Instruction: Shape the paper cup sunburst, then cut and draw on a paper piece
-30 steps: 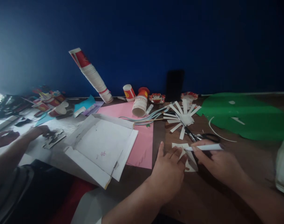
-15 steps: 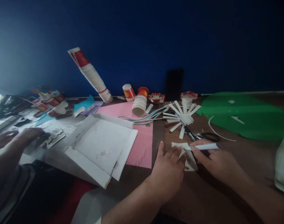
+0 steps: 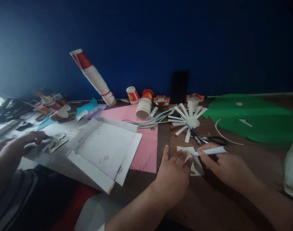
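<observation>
My right hand [image 3: 223, 165] is closed around a white pen [image 3: 211, 151], its tip pointing left over a small piece of white paper [image 3: 197, 168]. My left hand [image 3: 174, 175] lies on that paper's left side with fingers spread, the index finger stretched out on the table. Under its fingertips is a small pointed paper cutout [image 3: 189, 157], partly hidden. Just beyond both hands, black-handled scissors [image 3: 196, 138] rest across a white paper cup cut into a fan of strips [image 3: 192, 122].
An open white box lid [image 3: 100, 147] lies on pink paper [image 3: 146, 154] to the left. Stacked paper cups [image 3: 97, 81] lean against the blue wall. Green sheet [image 3: 252, 120] lies at right. At far left, another person's hand [image 3: 32, 138] is near white scraps [image 3: 56, 142].
The pen has shifted very slightly to the right in my right hand's grip over the paper. My left hand stays put. The other person's hand at far left has moved a little.
</observation>
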Demonstrator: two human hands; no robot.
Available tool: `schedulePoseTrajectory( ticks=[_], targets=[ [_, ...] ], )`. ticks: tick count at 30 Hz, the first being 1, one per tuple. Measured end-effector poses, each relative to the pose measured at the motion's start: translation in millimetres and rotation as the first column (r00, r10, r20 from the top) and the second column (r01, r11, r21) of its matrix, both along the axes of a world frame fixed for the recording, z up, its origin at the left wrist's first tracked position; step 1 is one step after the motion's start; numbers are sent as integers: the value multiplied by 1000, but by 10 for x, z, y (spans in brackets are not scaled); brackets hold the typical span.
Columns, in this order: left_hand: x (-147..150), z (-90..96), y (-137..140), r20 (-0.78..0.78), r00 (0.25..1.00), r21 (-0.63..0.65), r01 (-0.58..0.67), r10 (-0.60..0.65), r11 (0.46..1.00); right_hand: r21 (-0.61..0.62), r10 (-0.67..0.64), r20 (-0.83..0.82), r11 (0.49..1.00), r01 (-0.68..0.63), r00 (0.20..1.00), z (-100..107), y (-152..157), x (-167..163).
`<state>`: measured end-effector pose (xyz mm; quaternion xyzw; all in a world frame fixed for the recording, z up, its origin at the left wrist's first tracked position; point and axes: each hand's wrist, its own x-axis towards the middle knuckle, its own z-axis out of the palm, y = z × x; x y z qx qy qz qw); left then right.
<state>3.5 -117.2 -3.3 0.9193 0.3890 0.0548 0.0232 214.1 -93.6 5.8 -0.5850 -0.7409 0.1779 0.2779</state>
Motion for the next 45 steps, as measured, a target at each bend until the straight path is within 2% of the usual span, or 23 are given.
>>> schedulePoseTrajectory(
  ticks=[18, 32, 36, 45],
  targets=[
    [17, 14, 5, -27, 1000, -23, -10, 9, 1000, 59, 20, -7, 998, -20, 1000, -21, -80, -10],
    [62, 150, 34, -135, 990, -40, 39, -44, 998, 101, 63, 53, 993, -68, 997, 10, -86, -23],
    [70, 147, 52, -159, 986, -61, 37, -46, 997, 85, 75, 61, 993, -80, 995, 2, -130, -2],
    [66, 141, 39, -103, 994, -50, 31, -36, 998, 46, 44, 18, 998, -45, 999, 27, -184, -15]
  ],
)
